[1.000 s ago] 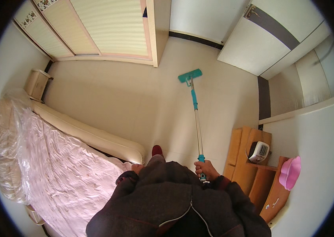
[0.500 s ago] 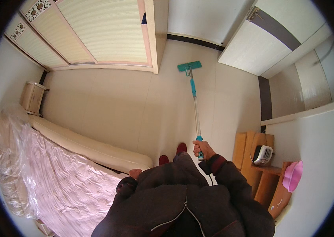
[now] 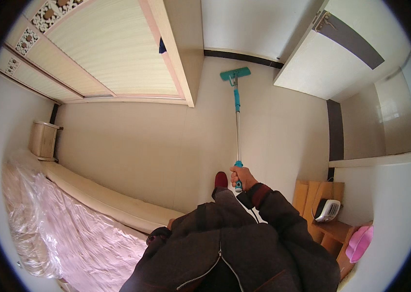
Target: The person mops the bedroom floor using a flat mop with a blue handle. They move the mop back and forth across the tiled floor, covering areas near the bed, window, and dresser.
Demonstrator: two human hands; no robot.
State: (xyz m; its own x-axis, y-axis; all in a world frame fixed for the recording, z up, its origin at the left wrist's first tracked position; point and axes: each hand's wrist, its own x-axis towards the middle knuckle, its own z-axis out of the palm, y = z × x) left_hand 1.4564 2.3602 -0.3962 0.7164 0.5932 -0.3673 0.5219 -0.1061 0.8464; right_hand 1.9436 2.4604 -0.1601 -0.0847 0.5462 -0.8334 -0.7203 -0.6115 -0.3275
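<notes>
My right hand (image 3: 244, 178) is wrapped round the turquoise grip at the near end of a flat mop (image 3: 238, 131). The mop's silver pole runs away from me over the pale tiled floor. At its far end the flat turquoise mop head (image 3: 235, 73) lies on the floor, close to the dark skirting by the far wall. My left hand (image 3: 170, 223) hangs low by my side near the bed; only a sliver shows past the dark sleeve, and its fingers are hidden. One dark red shoe (image 3: 221, 179) shows beside the mop grip.
A bed (image 3: 93, 228) with pink bedding and clear plastic lies left; a small bedside cabinet (image 3: 44, 140) stands beyond it. A sliding-door wardrobe (image 3: 113, 58) is far left, an open door (image 3: 332, 53) far right. Wooden furniture (image 3: 307, 194) at right holds a white appliance (image 3: 328, 210) and pink basin (image 3: 359, 244).
The mop head has slid slightly farther toward the far wall. I have stepped forward, and one shoe has gone out of sight. Less of my left hand shows; my right hand keeps its grip.
</notes>
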